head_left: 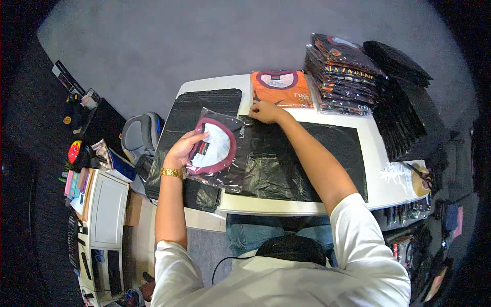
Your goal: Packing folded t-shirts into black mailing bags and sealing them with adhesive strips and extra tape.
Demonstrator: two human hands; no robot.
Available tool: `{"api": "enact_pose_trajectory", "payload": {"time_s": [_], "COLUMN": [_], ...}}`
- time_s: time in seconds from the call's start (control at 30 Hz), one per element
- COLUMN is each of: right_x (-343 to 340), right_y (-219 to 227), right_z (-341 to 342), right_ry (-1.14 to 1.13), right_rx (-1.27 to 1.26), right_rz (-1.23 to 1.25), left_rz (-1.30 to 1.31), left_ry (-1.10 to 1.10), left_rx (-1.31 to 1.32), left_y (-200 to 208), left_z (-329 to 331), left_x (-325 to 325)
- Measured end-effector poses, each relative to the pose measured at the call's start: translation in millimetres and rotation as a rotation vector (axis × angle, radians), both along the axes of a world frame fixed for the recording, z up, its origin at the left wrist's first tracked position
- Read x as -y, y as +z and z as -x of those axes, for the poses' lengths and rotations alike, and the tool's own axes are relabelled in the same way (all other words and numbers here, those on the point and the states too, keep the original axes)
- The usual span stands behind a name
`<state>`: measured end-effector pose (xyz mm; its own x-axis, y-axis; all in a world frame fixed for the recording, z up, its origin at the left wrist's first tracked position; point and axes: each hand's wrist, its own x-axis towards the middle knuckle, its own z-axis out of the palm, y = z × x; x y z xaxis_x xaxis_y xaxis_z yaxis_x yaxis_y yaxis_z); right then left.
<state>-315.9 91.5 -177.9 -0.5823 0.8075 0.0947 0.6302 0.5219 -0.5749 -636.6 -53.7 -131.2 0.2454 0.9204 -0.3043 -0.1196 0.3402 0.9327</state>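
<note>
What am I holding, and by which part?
Left hand: dark maroon-collared shirt in clear plastic, by its left edge. Right hand: near flat black plastic bag; any grip unclear.

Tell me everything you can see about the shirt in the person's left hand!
The folded shirt is dark, with a round maroon collar, a pale blue-white inside at the neck and a dark-and-red label. It looks like cloth, sealed in or slipped into shiny, wrinkly clear plastic; I can't tell which. It's slightly tilted. The left hand grips its left side, thumb on top. It's over black plastic bags; whether it touches them is unclear.
</note>
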Motion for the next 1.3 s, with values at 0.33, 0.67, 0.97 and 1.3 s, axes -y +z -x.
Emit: {"api": "enact_pose_trajectory", "payload": {"time_s": [0.33, 0.67, 0.97, 1.3], "right_x": [12, 25, 197, 245], "right_y": [-8, -3, 63, 20], "right_z": [21, 29, -17, -25], "right_ry": [-0.178, -0.328, 0.148, 0.222], "right_rx": [-0.337, -0.345, -0.294, -0.206], "right_rz": [-0.110, -0.191, -0.525, -0.686], "left_rz": [0.030, 0.150, 0.150, 0.179], "left_ry": [0.044, 0.026, 0.115, 0.090], "left_rx": [0.165, 0.412, 0.439, 0.475], "left_y": [-4, -35, -34, -40], "left_z": [-21, -47, -21, -42], "left_x": [-2, 3, 17, 2]}}
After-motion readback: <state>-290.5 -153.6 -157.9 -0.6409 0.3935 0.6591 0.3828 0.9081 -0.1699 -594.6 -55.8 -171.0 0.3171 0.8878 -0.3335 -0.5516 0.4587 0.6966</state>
